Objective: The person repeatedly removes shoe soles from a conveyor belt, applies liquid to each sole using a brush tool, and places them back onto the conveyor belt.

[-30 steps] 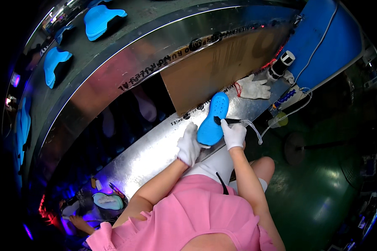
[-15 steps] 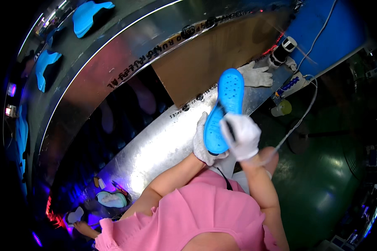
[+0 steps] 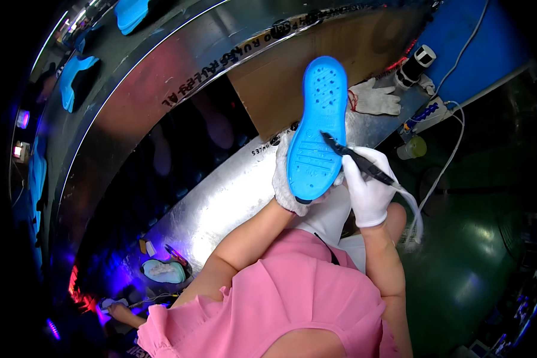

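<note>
Shoe sole point(image 3: 317, 119), blue, held up over near edge of metal bench point(image 3: 221, 206); work judged under way, not finished.
Left hand point(image 3: 282, 173), gloved, cups sole from below and left; fingers curled round its near end, mostly hidden behind it. Right hand point(image 3: 369, 191), gloved, fingers closed in a pen grip on black hose-fed hand tool point(image 3: 364, 164); tip at sole's middle, contact or slight gap cannot be told. Perforated end points far. No treated area stands out, so share done and left cannot be read. Blue curved pieces point(image 3: 75, 77), likely soles, lie far left, away from both hands.
</note>
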`<action>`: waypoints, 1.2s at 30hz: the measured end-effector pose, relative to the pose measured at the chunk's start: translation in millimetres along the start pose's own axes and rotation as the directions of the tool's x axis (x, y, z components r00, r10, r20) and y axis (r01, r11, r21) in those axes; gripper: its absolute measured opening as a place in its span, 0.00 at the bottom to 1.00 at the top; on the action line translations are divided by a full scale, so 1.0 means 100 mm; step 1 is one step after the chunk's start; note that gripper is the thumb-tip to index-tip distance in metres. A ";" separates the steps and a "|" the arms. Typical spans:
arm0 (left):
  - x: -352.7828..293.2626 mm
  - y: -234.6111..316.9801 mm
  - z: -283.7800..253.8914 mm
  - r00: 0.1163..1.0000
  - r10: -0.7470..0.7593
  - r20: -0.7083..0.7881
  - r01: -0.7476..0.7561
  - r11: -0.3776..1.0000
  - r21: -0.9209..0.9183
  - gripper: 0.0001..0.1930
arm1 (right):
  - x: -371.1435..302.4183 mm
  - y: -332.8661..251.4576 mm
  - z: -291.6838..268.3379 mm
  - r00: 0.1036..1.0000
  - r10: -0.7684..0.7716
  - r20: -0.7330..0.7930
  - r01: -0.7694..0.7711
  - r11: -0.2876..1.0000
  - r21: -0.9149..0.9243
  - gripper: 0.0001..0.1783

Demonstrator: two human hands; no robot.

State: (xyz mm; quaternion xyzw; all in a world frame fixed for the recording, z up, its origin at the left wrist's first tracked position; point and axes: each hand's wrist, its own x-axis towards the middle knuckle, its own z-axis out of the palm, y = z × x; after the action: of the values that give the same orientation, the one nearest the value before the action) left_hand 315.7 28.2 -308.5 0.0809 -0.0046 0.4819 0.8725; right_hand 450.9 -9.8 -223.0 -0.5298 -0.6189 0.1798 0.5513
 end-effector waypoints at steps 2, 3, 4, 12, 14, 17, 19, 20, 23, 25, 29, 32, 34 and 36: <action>0.10 -0.02 0.10 0.955 0.191 -0.228 -0.169 0.979 0.110 0.50 | -0.09 -0.13 -0.04 0.899 -0.387 0.207 0.425 0.885 -0.190 0.11; 0.08 0.07 0.12 0.997 0.054 -0.057 -0.056 0.997 -0.045 0.50 | -0.17 -0.22 0.00 0.861 -0.418 0.291 0.467 0.875 -0.124 0.11; 0.01 0.13 0.12 0.989 -0.064 0.131 0.087 0.980 -0.179 0.49 | -0.29 -0.33 0.08 0.870 -0.417 0.264 0.451 0.889 -0.083 0.10; 0.09 0.38 0.11 0.959 -0.201 0.200 0.224 0.969 -0.102 0.47 | -0.25 -0.33 -0.02 0.888 -0.302 0.346 0.317 0.948 0.016 0.13; 0.11 0.48 0.18 0.967 -0.244 0.072 0.240 0.969 0.058 0.44 | -0.24 -0.32 -0.03 0.940 -0.034 0.340 -0.021 0.987 0.158 0.12; 0.19 0.60 0.35 0.948 -0.264 -0.178 0.306 0.908 0.286 0.39 | -0.01 -0.27 -0.11 0.866 -0.211 0.453 0.213 0.976 0.048 0.12; 0.17 0.75 0.25 0.898 -0.439 -0.041 0.438 0.877 0.197 0.32 | -0.07 -0.40 -0.15 0.609 -0.406 0.681 0.635 0.764 -0.112 0.14; 0.24 0.81 0.19 0.885 -0.465 -0.014 0.433 0.813 0.389 0.30 | -0.10 -0.47 -0.16 0.611 -0.420 0.671 0.652 0.748 -0.125 0.13; 0.30 0.89 0.28 0.683 -0.312 0.660 -0.724 -0.172 0.668 0.27 | 0.08 -0.36 -0.18 0.817 -0.287 0.499 0.285 0.955 0.083 0.11; 0.26 0.90 0.20 0.971 -0.141 0.192 -0.146 0.284 0.948 0.25 | 0.07 -0.44 -0.21 0.716 -0.309 0.626 0.418 0.908 -0.030 0.13; 0.31 0.94 0.08 0.989 -0.046 0.140 -0.108 0.420 0.901 0.19 | 0.04 -0.41 -0.28 0.713 -0.339 0.614 0.480 0.874 -0.075 0.15; 0.42 1.05 -0.05 0.716 -0.043 0.697 -0.697 -0.083 0.712 0.18 | 0.06 -0.49 -0.29 0.680 -0.362 0.638 0.554 0.823 -0.124 0.16; 0.52 1.10 -0.09 0.938 -0.203 0.280 -0.245 0.185 0.952 0.23 | 0.00 -0.60 -0.32 0.627 -0.315 0.712 0.622 0.752 -0.216 0.16; 0.39 1.12 0.39 0.925 -0.232 -0.300 0.368 0.366 0.855 0.21 | 0.10 -0.57 -0.38 0.749 -0.324 0.578 0.443 0.894 -0.072 0.15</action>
State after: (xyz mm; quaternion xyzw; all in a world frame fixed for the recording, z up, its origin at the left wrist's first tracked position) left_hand 245.4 113.4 -251.1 0.5016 0.3238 0.2458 0.7637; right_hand 459.5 -36.5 -159.7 -0.3695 -0.8619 0.1424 0.3167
